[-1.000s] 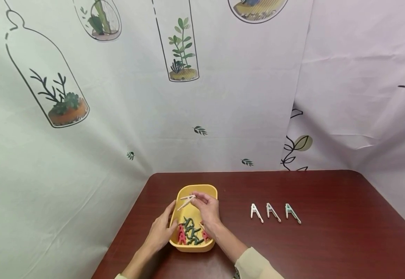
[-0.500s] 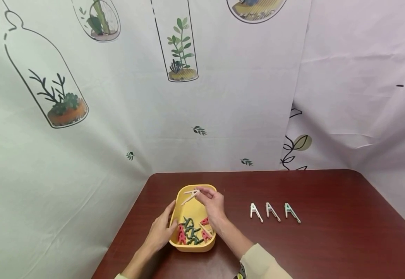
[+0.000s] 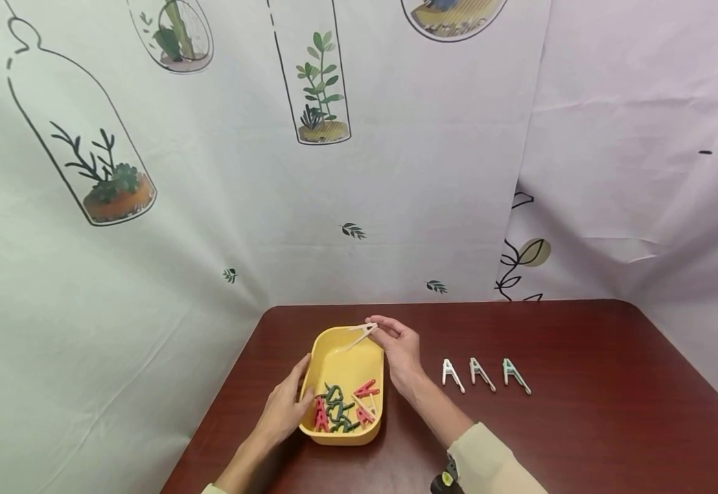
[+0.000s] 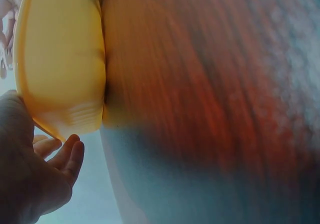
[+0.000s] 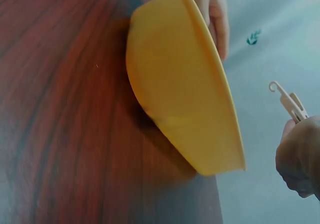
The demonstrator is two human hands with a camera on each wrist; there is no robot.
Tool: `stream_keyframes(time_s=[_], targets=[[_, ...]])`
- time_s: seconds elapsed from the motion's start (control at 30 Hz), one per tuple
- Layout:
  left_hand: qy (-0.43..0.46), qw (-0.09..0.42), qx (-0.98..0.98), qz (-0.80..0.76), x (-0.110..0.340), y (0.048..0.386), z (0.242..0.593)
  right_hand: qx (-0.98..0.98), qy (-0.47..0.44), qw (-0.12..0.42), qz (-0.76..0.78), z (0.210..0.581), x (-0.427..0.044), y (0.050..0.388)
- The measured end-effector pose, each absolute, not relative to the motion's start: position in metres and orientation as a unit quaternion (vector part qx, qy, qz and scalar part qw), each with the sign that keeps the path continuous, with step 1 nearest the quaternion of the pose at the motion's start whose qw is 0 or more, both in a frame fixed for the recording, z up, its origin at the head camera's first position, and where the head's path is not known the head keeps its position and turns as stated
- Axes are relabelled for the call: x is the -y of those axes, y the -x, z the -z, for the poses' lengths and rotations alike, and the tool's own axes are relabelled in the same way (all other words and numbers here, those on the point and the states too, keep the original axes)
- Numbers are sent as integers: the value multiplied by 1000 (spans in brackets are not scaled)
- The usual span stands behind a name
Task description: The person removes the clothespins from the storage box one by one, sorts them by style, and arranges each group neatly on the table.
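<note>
My left hand (image 3: 285, 405) grips the left rim of the yellow plastic tub (image 3: 346, 440), thumb over the edge and fingers along the outer wall. Over the tub's far right corner, my right hand (image 3: 399, 346) pinches a cream clothespin (image 3: 362, 335). The right wrist view shows a small hook at the end of this clothespin (image 5: 290, 102). Inside the tub's near end lie red clothespins (image 3: 321, 415) and dark green clips (image 3: 338, 412), with a pale one (image 3: 362, 405) among the red. In the left wrist view, my left hand (image 4: 35, 169) meets the tub's rim.
To the right of the tub a row of clothespins lies on the dark red table (image 3: 581, 412): a white one (image 3: 452, 376), a cream one (image 3: 482, 374) and a mint green one (image 3: 515, 376). A printed cloth (image 3: 396, 206) hangs behind the table.
My right hand has lifted away from the tub's middle to its far right corner, carrying the cream clothespin. My left hand and the tub stay in place.
</note>
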State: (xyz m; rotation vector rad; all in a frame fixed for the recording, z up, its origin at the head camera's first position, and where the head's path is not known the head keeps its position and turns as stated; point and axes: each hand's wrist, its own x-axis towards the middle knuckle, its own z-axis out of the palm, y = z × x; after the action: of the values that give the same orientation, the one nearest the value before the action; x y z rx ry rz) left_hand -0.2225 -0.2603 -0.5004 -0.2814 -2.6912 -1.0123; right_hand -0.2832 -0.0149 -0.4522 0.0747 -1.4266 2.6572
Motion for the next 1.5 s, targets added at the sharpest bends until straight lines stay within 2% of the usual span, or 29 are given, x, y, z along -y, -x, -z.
stream_keyframes(time_s=[0.8,1.5], targets=[[94,119,926,345,260,223,500,485,-14,116,-866,452,-53,296],[98,121,927,342,260,222,499,535,-1,97,-839,456,-131,290]])
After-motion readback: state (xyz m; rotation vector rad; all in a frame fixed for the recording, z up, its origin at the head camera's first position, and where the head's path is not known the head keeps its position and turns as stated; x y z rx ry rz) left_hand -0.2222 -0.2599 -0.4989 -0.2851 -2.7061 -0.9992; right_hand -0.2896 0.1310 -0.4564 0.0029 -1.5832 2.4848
